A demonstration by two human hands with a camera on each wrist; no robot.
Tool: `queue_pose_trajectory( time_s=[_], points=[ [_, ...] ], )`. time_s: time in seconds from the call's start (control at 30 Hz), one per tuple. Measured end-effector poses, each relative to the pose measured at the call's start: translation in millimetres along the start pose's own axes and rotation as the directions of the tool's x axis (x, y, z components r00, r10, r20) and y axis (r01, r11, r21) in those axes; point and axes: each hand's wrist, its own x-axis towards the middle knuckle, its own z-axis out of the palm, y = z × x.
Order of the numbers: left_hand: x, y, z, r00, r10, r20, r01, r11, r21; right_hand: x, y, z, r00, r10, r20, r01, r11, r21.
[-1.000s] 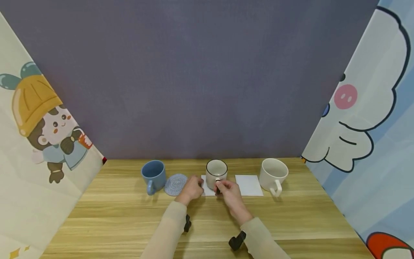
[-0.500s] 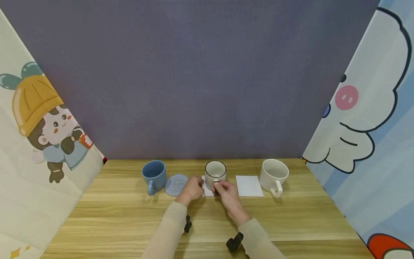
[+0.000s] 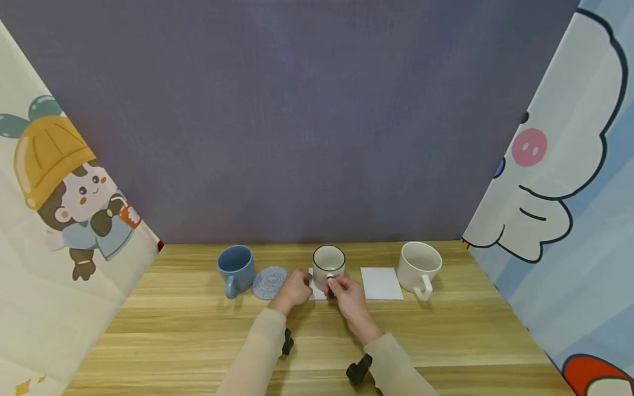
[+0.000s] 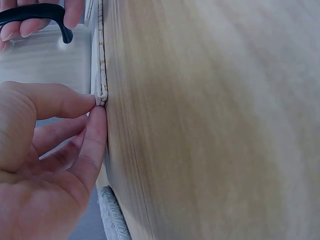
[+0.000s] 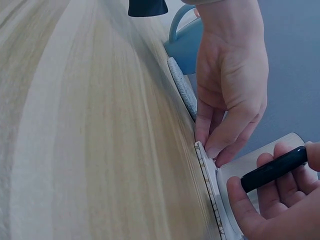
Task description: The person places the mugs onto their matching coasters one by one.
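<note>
Near the middle of the table a white mug (image 3: 329, 258) with a thin dark rim stands on a white square coaster (image 3: 316, 292), which it mostly covers in the head view. My right hand (image 3: 350, 300) holds the mug by its handle, black in the right wrist view, where fingers curl around the handle (image 5: 274, 169). At the coaster's left, my left hand (image 3: 295, 287) pinches its near corner between thumb and finger. The left wrist view shows that pinch on the coaster's edge (image 4: 102, 65), with the mug's wall (image 4: 55, 62) just beyond.
Left of my left hand lie a round blue-grey woven coaster (image 3: 269, 282) and a blue mug (image 3: 235, 269). On the right are another white square coaster (image 3: 381, 284) and a larger white mug (image 3: 419, 267). A dark grey panel (image 3: 307, 121) rises behind the wooden table (image 3: 198, 341).
The dark-rimmed mug has shifted slightly left, and my right hand moved with it. My left hand has stayed at the coaster's corner.
</note>
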Motion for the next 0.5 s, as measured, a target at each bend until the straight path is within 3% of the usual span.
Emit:
queue_pose_trajectory(
  time_s=[0.3,0.4,0.5],
  points=[
    [0.2,0.4,1.3,1.0,-0.027,0.008,0.027,1.0,-0.014,-0.6,-1.1,-1.0,1.0,0.003,0.0,-0.003,1.0,-0.016],
    [0.1,0.9,1.1,0.999,-0.041,0.015,0.041,0.999,-0.016,-0.9,-3.1,-2.9,1.0,-0.02,-0.008,0.019,0.994,-0.105],
    [0.3,0.7,0.3,0.999,-0.05,0.016,0.05,0.999,-0.016,-1.4,-6.3,-7.4,0.996,-0.089,-0.008,0.084,0.958,-0.274]
  ],
)
